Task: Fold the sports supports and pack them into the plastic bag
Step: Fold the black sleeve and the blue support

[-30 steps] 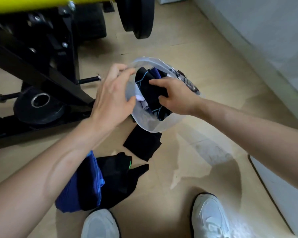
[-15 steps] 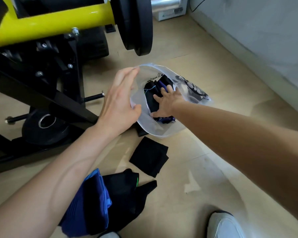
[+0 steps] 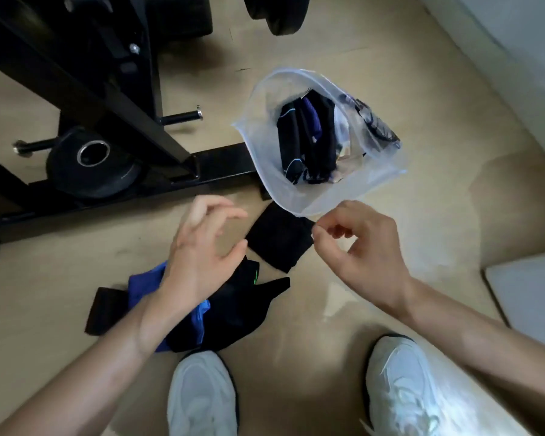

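A clear plastic bag (image 3: pixel 265 146) stands open on the floor with several dark folded supports (image 3: pixel 306 140) inside. A folded black support (image 3: pixel 277 237) lies just below the bag. Between my hands and my shoes is a loose pile: a blue support (image 3: pixel 142 284) and black supports (image 3: pixel 233 313). My left hand (image 3: pixel 202 256) hovers over the pile, fingers spread and relaxed, holding nothing. My right hand (image 3: pixel 359 250) hangs right of the folded black support, fingers loosely curled and empty, near the bag's lower edge.
A black weight machine frame (image 3: pixel 114 99) with a weight plate (image 3: pixel 92 165) stands to the left, another plate (image 3: pixel 280 14) at the top. A wall runs along the right, with a white panel (image 3: pixel 529 294) at the right edge. My white shoes (image 3: pixel 202 398) are below.
Both hands have left the bag and pulled back toward me. The right hand came out of the bag, leaving the support inside. The left hand released the bag's rim.
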Demonstrator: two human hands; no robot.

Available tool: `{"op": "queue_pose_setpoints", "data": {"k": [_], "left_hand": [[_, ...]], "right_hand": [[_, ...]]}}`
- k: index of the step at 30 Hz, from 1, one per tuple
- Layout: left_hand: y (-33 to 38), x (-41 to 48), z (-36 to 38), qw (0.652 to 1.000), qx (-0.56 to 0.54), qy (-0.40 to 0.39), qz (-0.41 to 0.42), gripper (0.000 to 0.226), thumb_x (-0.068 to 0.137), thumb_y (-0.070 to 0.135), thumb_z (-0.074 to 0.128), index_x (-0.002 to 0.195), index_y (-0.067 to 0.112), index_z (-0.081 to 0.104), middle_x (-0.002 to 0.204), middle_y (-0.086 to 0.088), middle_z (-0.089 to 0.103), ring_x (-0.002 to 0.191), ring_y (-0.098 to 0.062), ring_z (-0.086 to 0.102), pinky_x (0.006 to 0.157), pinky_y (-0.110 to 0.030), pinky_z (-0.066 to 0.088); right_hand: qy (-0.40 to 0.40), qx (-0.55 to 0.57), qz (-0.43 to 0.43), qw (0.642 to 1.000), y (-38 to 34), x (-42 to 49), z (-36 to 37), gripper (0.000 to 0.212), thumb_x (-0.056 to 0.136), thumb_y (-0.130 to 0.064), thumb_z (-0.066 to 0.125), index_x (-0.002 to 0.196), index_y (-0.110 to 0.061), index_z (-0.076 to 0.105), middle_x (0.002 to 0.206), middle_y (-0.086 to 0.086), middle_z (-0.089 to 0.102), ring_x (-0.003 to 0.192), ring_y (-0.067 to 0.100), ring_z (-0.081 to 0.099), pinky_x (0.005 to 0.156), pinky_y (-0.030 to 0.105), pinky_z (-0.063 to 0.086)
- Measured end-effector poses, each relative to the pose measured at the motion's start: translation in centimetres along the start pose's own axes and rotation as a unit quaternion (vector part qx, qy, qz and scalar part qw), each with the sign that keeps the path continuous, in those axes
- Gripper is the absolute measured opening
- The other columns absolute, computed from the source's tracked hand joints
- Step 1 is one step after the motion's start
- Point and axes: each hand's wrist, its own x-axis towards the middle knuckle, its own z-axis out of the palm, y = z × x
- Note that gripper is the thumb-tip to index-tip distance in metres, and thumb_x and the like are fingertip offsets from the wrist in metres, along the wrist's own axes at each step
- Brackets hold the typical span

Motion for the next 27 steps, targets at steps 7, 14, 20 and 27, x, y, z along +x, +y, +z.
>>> {"op": "queue_pose_setpoints", "data": {"k": [7, 14, 20, 27], "left_hand": [[-5.1, -5.1, 4.2, 0.926, 0.24, -0.274, -0.103, 0.095, 0.074, 0.063, 0.077, 0.153, 0.029, 0.037, 0.148, 0.004, 0.042, 0.13, -0.026, 0.043, 0.105, -0.041, 0.044], [-5.6, -3.8, 5.9, 0.952, 0.138, -0.234, -0.138, 0.031, 0.086, 0.037, 0.077, 0.112, 0.021, 0.068, 0.102, 0.007, 0.065, 0.093, -0.016, 0.063, 0.084, -0.034, 0.049], [-4.2, -3.9, 5.7, 0.97, -0.006, -0.205, -0.132, 0.01, 0.086, 0.028, 0.079, 0.093, 0.025, 0.074, 0.075, 0.015, 0.06, 0.066, -0.007, 0.057, 0.071, -0.026, 0.05], [-2.6, -3.7, 5.2, 0.961, -0.178, -0.156, -0.14, 0.034, 0.088, 0.018, 0.077, 0.117, 0.032, 0.069, 0.11, 0.021, 0.067, 0.1, -0.001, 0.065, 0.082, -0.023, 0.056]], "right_hand": [[-0.235, 0.019, 0.144, 0.961, 6.3, -5.3, 5.6, 0.01, 0.084, -0.028, 0.073, 0.092, -0.023, 0.071, 0.087, -0.009, 0.069, 0.075, 0.009, 0.062, 0.071, 0.025, 0.05], [-0.316, 0.05, 0.197, 0.927, 8.4, -5.6, 7.8, 0.04, 0.084, -0.038, 0.077, 0.12, -0.026, 0.065, 0.109, -0.007, 0.065, 0.084, 0.011, 0.066, 0.08, 0.022, 0.054], [-0.293, 0.11, 0.208, 0.927, 7.4, -4.6, 8.8, 0.061, 0.08, -0.033, 0.082, 0.134, -0.028, 0.056, 0.119, -0.009, 0.062, 0.091, 0.005, 0.063, 0.083, 0.015, 0.051], [-0.204, 0.3, 0.263, 0.894, 7.3, -4.0, 7.2, 0.009, 0.095, -0.01, 0.066, 0.102, -0.013, 0.069, 0.085, -0.007, 0.071, 0.08, 0.007, 0.067, 0.071, 0.024, 0.054]]}}
